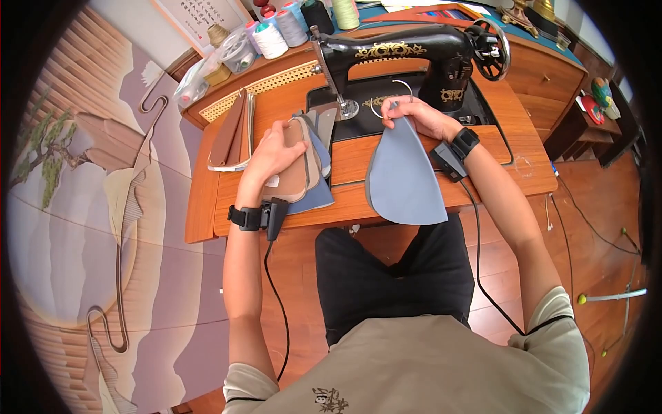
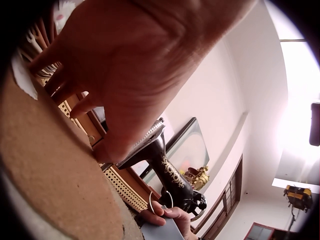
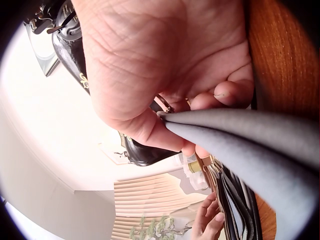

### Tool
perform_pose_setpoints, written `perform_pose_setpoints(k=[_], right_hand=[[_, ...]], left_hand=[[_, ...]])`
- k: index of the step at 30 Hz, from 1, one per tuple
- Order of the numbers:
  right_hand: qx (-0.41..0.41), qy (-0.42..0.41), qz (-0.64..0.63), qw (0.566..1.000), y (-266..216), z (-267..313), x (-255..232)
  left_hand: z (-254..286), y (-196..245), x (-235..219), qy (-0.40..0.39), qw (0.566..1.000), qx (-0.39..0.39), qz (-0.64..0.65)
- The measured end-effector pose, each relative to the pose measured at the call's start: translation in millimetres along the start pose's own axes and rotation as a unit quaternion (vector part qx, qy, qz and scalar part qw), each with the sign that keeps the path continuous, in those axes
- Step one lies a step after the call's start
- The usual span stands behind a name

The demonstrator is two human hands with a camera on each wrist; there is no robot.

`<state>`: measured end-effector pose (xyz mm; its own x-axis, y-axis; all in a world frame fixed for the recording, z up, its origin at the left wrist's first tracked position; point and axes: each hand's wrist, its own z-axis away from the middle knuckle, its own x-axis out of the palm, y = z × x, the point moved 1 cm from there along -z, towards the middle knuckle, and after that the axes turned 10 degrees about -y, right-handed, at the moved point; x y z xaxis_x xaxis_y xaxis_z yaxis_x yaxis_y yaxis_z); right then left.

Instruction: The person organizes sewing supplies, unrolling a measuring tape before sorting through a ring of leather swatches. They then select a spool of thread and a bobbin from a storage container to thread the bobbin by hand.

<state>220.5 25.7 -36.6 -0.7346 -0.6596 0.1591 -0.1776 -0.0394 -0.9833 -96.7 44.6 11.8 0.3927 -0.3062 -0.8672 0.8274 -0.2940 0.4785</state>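
My left hand [image 1: 276, 152] rests on a stack of tan and brown flat pieces [image 1: 295, 181], fingers spread and thumb near one edge. Blue and grey sheets [image 1: 318, 196] stick out from under it. With thumb and fingers my right hand [image 1: 422, 119] pinches the narrow top of a blue-grey teardrop-shaped piece [image 1: 405, 176], which hangs at the table's front edge. An unclosed metal ring [image 1: 412, 84] passes by those fingers. In the right wrist view the piece [image 3: 240, 145] shows two layers meeting at the fingertips [image 3: 172, 137].
A black sewing machine [image 1: 393, 50] stands behind the hands on the wooden table [image 1: 352, 196]. Brown strips [image 1: 236, 134] lie at the left beside the stack. Thread spools [image 1: 270, 41] and a clear container [image 1: 238, 55] line the back. Cables [image 1: 476, 228] hang from both wrists.
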Motion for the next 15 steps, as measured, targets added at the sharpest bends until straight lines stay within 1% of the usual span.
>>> perform_pose_setpoints(k=[5, 9, 11, 12, 15], right_hand=[[0.003, 0.001, 0.006, 1.000, 0.8, -0.9, -0.8], [0.003, 0.002, 0.003, 1.000, 0.8, -0.7, -0.7], [0.003, 0.004, 0.006, 1.000, 0.5, -0.1, -0.3], [0.004, 0.003, 0.009, 1.000, -0.3, -0.1, 0.2], [0.005, 0.003, 0.014, 1.000, 0.5, -0.9, -0.2]], left_hand=[[0.2, -2.0, 0.9, 0.013, 1.000, 0.023, 0.001], [5.1, 6.1, 4.8, 0.011, 1.000, 0.015, -0.002], [5.5, 9.9, 8.8, -0.002, 0.999, -0.005, -0.040], [5.6, 10.6, 12.1, -0.002, 0.999, -0.006, -0.039], [5.8, 9.7, 16.4, 0.018, 0.997, -0.002, -0.072]])
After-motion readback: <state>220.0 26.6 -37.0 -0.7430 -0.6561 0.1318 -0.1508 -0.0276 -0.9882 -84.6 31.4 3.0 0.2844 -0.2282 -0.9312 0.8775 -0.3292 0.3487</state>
